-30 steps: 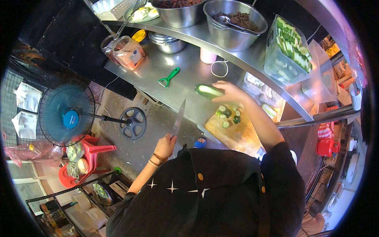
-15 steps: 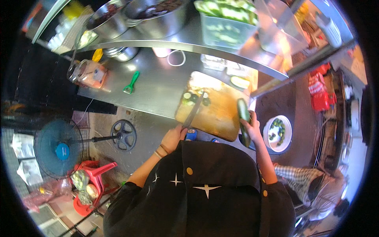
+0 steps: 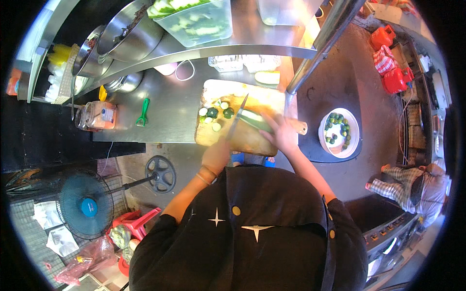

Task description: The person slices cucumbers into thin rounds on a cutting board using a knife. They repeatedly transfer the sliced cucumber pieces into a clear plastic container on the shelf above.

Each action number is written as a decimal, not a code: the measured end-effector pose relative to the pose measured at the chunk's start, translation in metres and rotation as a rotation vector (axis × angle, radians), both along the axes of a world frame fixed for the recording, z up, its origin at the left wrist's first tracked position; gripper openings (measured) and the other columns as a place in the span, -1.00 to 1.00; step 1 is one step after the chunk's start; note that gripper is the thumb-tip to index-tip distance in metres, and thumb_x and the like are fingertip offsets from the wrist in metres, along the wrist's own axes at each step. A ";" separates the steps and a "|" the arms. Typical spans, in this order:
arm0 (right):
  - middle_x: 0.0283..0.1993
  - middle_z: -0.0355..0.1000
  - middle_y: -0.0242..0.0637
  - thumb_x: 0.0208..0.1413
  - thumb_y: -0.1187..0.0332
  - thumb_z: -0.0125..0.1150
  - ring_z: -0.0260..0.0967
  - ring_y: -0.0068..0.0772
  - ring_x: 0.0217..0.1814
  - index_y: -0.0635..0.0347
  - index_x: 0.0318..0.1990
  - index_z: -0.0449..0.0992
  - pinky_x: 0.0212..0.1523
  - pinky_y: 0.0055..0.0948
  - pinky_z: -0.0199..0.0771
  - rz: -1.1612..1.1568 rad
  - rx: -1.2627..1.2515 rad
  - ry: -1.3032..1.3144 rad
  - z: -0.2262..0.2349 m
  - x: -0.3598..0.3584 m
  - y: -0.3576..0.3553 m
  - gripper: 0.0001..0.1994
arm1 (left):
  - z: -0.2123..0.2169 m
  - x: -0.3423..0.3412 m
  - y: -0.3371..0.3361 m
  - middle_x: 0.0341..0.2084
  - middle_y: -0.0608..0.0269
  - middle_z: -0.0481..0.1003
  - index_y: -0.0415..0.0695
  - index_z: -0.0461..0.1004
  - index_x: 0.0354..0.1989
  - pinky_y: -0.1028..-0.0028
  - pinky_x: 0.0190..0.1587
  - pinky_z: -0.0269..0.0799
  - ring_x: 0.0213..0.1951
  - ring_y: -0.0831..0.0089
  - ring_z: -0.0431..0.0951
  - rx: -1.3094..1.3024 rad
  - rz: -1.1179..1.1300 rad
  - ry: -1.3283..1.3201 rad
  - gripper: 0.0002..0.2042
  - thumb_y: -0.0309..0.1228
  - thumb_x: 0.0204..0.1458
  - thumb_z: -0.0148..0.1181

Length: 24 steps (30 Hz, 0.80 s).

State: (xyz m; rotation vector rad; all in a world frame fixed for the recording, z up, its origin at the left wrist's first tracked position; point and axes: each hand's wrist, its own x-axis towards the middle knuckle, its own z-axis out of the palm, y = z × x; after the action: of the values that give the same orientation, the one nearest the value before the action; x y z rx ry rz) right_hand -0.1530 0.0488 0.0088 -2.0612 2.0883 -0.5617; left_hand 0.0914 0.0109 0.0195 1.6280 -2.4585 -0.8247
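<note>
My left hand (image 3: 217, 154), slightly blurred, is closed round the handle of a knife (image 3: 239, 116) above the wooden cutting board (image 3: 262, 141). The blade points away from me and crosses near the end of a green cucumber (image 3: 252, 119). My right hand (image 3: 282, 133) grips the cucumber against the board, thumb on the near side and fingers on the far side. Whether the blade touches it I cannot tell. Several cut cucumber ends (image 3: 212, 112) lie on the board's left part. A wooden handle (image 3: 298, 127) sticks out past my right hand; what it belongs to is hidden.
A green peeler (image 3: 143, 114) and a plastic jar (image 3: 101, 115) stand left on the steel counter. Another cucumber piece (image 3: 267, 77) lies behind the board. Overhead, a shelf holds a tub of cucumber strips (image 3: 196, 26). Right, a white bowl (image 3: 355, 141) holds dark green pieces. A person (image 3: 412, 188) is at far right.
My right hand has brought the cucumber from the board's right edge down onto the board. The knife in my left hand is now beside its end. The whole view has shifted.
</note>
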 end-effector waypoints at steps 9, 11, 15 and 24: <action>-0.15 0.24 -0.14 -0.04 0.00 0.17 0.34 -0.15 -0.14 -0.25 0.17 0.28 -0.25 -0.24 0.49 -0.005 0.050 0.037 -0.005 -0.002 -0.002 -0.45 | 0.020 -0.011 0.002 -0.58 -0.18 0.46 -0.21 0.23 -0.30 0.00 -0.44 0.38 -0.46 -0.13 0.50 0.063 0.001 -0.136 -0.76 -0.24 0.16 -0.15; -0.15 0.24 -0.14 -0.04 0.00 0.16 0.33 -0.15 -0.14 -0.26 0.17 0.27 -0.25 -0.24 0.49 0.004 0.043 0.028 -0.009 -0.002 -0.003 -0.45 | 0.010 -0.016 -0.002 -0.57 -0.19 0.47 -0.21 0.24 -0.29 -0.01 -0.40 0.38 -0.44 -0.13 0.50 0.065 -0.007 -0.124 -0.75 -0.24 0.16 -0.15; -0.15 0.23 -0.14 -0.03 0.00 0.15 0.33 -0.14 -0.13 -0.26 0.17 0.27 -0.24 -0.23 0.50 0.001 0.074 0.032 -0.005 -0.002 -0.003 -0.45 | -0.023 -0.036 -0.012 -0.54 -0.20 0.47 -0.23 0.24 -0.28 0.00 -0.36 0.38 -0.41 -0.16 0.50 0.073 0.025 -0.115 -0.74 -0.24 0.17 -0.17; -0.17 0.26 -0.13 0.00 -0.03 0.12 0.34 -0.12 -0.16 -0.25 0.16 0.29 -0.28 -0.18 0.50 0.005 0.007 0.002 0.001 -0.004 -0.002 -0.48 | 0.031 -0.029 -0.012 -0.55 -0.22 0.47 -0.20 0.24 -0.30 -0.03 -0.40 0.39 -0.45 -0.17 0.50 0.032 0.021 -0.156 -0.74 -0.21 0.17 -0.16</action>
State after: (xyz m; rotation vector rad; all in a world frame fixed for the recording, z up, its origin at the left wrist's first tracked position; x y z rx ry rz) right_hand -0.1571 0.0471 0.0100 -2.0635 2.0821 -0.5512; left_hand 0.0627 -0.0012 0.0502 1.7904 -2.5374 -0.7651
